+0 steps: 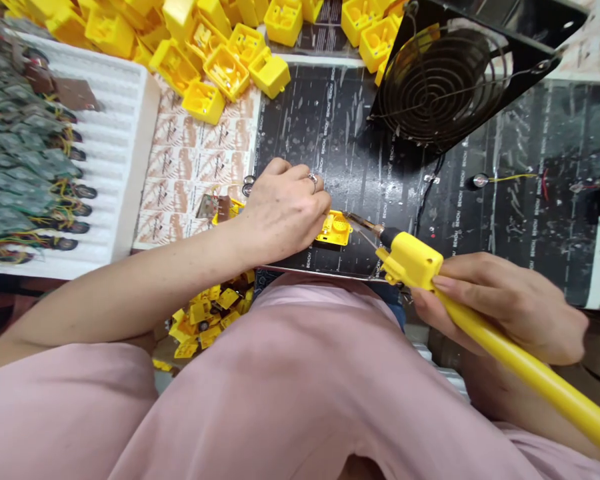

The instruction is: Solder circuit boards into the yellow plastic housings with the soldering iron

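My right hand (505,300) is closed round the yellow handle of a soldering iron (417,260). The iron's thin tip points left, beside a small open yellow plastic housing (334,229) on the black mat. A fine wire-like strand runs alongside the tip. My left hand (290,210) lies over the housing's left part with its fingers curled down on it; the fingertips are hidden. Just left of that hand, a small circuit board (211,205) and another yellow part show partly behind the wrist, near a small round component (249,183).
Yellow housings (227,70) are heaped at the back. A black fan (435,87) stands on the mat (310,133) at back right. At left, a white foam tray (123,133) carries wired circuit boards (25,167). More yellow parts (210,313) lie below the table edge.
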A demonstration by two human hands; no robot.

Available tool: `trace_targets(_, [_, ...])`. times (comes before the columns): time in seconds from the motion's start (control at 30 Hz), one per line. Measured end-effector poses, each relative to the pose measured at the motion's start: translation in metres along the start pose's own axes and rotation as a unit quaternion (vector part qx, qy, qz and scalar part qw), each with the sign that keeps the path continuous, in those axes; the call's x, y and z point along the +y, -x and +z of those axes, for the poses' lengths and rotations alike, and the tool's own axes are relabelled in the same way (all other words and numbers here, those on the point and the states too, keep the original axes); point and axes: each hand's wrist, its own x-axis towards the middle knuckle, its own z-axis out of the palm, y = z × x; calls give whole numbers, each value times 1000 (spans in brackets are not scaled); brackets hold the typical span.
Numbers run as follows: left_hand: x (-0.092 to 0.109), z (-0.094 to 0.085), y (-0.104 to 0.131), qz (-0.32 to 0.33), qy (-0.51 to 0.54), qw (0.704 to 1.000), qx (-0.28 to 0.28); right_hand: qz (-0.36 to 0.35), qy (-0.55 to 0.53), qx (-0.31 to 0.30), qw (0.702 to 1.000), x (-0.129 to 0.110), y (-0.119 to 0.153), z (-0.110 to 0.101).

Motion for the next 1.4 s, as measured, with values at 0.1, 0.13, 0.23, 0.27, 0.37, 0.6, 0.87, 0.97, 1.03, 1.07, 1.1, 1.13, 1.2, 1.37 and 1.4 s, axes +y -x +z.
trace_targets(0.1, [1, -5, -1, 1, 0, 1000, -17, -38, 28, 20, 999, 3, 2, 2])
trace_targets(0.13, [1, -6, -1, 1, -3, 1000, -25, -39, 31, 26, 998, 3, 1, 2])
trace_targets(0.23, [3, -9, -2, 2, -8, 999, -40, -35, 24, 36, 998, 2, -4, 4])
trace_targets(0.27, [3, -8, -2, 3, -10, 999, -36, -40, 17, 39, 998, 2, -5, 5])
trace_targets(0.37, [0, -3, -1, 7, -2, 1000, -13, -46, 7, 72, 996, 3, -4, 10])
trace_targets(0.6, [-19, 4, 22, -20, 169, 982, 85, -15, 51, 126, 991, 11, 10, 21])
trace_targets(0.87, [-23, 16, 10, -53, 132, 984, 103, -41, 59, 125, 989, 9, 1, 20])
trace_targets(0.97, [-27, 22, 7, -35, 103, 989, 98, -41, 63, 113, 991, 8, 0, 19])
trace_targets(1.03, [-31, 23, 10, -15, 99, 990, 99, -42, 62, 113, 991, 9, 2, 17])
trace_targets(1.07, [-32, 22, 13, -2, 101, 989, 108, -42, 61, 116, 991, 10, 4, 17])
trace_targets(1.1, [-33, 21, 16, 13, 100, 987, 127, -41, 60, 119, 990, 10, 5, 16])
trace_targets(1.13, [-32, 20, 19, 34, 95, 983, 155, -41, 59, 121, 990, 11, 7, 15])
trace_targets(1.2, [-28, 17, 26, 87, 71, 970, 218, -42, 53, 122, 990, 13, 10, 14])
trace_targets(1.37, [-10, 18, 32, 147, 7, 954, 260, -96, 14, 100, 990, 18, 6, 10])
trace_targets(1.4, [-9, 19, 32, 142, 6, 957, 253, -109, 7, 85, 990, 18, 4, 9])
